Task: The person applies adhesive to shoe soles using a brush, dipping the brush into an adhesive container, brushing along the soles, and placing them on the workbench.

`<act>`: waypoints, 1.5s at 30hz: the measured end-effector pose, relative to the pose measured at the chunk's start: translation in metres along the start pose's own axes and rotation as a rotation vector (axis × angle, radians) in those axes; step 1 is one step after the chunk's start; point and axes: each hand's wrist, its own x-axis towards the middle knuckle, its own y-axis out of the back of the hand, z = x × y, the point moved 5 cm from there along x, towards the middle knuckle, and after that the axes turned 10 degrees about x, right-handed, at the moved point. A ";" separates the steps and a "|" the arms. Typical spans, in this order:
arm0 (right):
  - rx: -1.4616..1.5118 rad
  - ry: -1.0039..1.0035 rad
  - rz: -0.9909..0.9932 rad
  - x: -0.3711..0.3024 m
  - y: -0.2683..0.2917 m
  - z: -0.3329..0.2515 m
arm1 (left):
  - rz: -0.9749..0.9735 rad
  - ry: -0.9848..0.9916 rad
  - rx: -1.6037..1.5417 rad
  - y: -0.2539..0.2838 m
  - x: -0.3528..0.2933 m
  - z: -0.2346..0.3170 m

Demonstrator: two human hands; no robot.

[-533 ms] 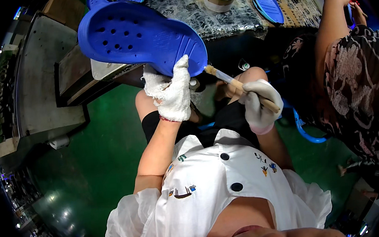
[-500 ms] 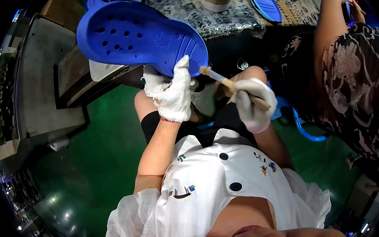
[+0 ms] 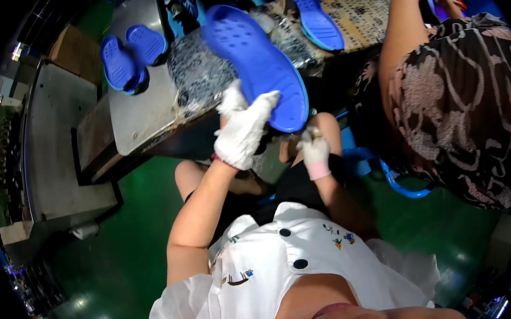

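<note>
A blue shoe sole (image 3: 273, 80) with small holes at its far end is held out over the table's front edge. My left hand (image 3: 241, 127), in a white knit glove, grips the sole's near left side, thumb on its upper face. Just below the sole's near end is my right hand (image 3: 315, 152), gloved in white with a pink cuff. Its fingers are closed; the brush seen in it half a second ago is almost wholly hidden now.
The table (image 3: 144, 117) is partly wrapped in plastic and tape. Two blue soles (image 3: 119, 65) lie at its left, another blue sole (image 3: 318, 22) at its right. A person in a patterned black top (image 3: 443, 103) sits close on my right. A metal cabinet (image 3: 56, 139) stands at left.
The sole has swung from lying crosswise to pointing away from me, its near end shifting right and closer. My right hand has moved left and under its near end. More of the table shows.
</note>
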 end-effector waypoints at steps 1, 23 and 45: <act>-0.186 0.068 -0.063 0.003 0.002 0.015 | -0.134 0.024 -0.101 -0.021 0.009 0.006; 0.011 -0.004 -0.139 0.020 -0.009 0.022 | 0.696 -0.574 1.232 0.125 0.089 0.010; -0.246 0.784 -0.058 0.129 -0.063 -0.245 | 0.627 0.311 -0.282 0.297 0.104 -0.092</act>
